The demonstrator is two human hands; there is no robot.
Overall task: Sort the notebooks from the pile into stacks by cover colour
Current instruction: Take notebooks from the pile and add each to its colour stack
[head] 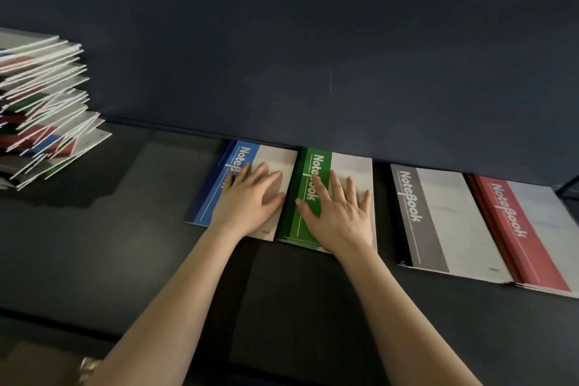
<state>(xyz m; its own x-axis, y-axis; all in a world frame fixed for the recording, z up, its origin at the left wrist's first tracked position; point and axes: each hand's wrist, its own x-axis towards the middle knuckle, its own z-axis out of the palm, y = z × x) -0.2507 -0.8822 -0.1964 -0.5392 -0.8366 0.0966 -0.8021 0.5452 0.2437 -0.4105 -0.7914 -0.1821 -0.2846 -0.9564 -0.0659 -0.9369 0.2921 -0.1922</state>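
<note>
Notebooks lie in four sorted stacks in a row along the foot of a dark partition [313, 56] on the dark desk [125, 244]: a blue stack [213, 197], a green stack [289, 229], a grey stack [438, 219] and a red stack [532, 244]. Both forearms reach forward. The left hand [250, 197] rests palm-down on the blue stack, fingers straight and slightly spread. The right hand [338, 213] lies flat on the green stack just beside it, fingers splayed; neither grips anything. One unsorted pile [44, 110] of mixed covers stands well apart at the left edge, its edges fanned unevenly. How many notebooks each stack holds cannot be counted.
</note>
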